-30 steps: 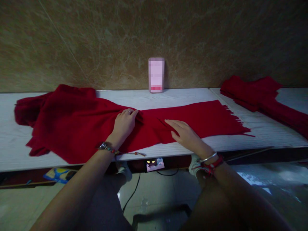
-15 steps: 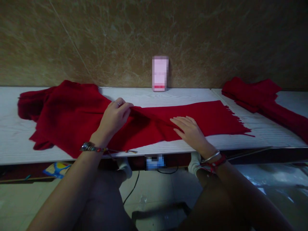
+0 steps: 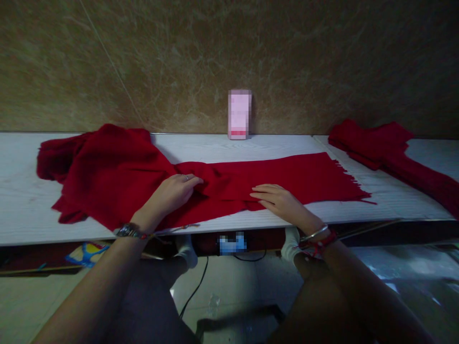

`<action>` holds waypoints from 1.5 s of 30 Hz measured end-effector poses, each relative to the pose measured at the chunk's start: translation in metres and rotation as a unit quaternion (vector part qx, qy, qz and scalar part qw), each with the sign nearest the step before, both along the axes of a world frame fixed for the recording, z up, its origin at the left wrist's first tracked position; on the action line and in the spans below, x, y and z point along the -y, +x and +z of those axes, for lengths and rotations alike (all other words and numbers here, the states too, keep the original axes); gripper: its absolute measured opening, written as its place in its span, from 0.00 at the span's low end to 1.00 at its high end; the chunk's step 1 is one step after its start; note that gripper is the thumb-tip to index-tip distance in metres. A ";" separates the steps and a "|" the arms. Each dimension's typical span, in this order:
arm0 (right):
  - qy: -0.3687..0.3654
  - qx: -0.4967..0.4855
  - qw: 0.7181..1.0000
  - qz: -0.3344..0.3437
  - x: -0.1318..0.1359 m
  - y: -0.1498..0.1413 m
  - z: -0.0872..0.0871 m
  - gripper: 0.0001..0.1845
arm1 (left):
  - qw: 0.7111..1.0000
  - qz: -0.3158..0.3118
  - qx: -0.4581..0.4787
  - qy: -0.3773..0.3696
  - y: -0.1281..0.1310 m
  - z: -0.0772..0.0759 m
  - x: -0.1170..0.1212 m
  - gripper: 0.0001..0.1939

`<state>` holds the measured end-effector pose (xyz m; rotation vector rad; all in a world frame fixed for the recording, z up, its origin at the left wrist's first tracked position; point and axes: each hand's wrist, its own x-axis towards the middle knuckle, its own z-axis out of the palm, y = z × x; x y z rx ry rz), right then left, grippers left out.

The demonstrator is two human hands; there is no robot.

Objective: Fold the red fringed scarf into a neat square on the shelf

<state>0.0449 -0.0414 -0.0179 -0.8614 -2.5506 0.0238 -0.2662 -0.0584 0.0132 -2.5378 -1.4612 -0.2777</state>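
A long red fringed scarf (image 3: 287,177) lies across a white table (image 3: 21,200), flat on its right half and bunched in a heap (image 3: 103,172) on the left. My left hand (image 3: 172,193) rests on the scarf near its middle, fingers pinching a fold of the cloth. My right hand (image 3: 278,200) lies flat and spread on the scarf's near edge, pressing it to the table. The fringe end (image 3: 353,184) points to the right.
More red cloth (image 3: 387,145) is piled at the table's far right. A small pink box (image 3: 239,114) stands against the marbled wall. Under the table are a cable (image 3: 195,286), a blurred device (image 3: 232,242) and a blue-yellow item (image 3: 86,252) on the floor.
My left hand lifted a fold of the scarf toward the back, then brought it down and forward onto the table. My right hand stayed pressed on the scarf.
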 end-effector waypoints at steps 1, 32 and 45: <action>-0.002 -0.001 1.000 0.003 -0.001 0.000 0.000 0.16 | 1.000 -0.012 0.003 0.014 -0.003 0.000 0.002 0.19; -0.040 -0.001 0.999 0.031 0.004 0.006 0.002 0.15 | 0.977 0.012 -0.016 -0.214 0.019 -0.006 0.001 0.25; -0.038 -0.020 0.999 0.023 0.006 0.009 0.008 0.18 | 0.985 -0.117 0.056 -0.117 0.027 0.012 0.015 0.18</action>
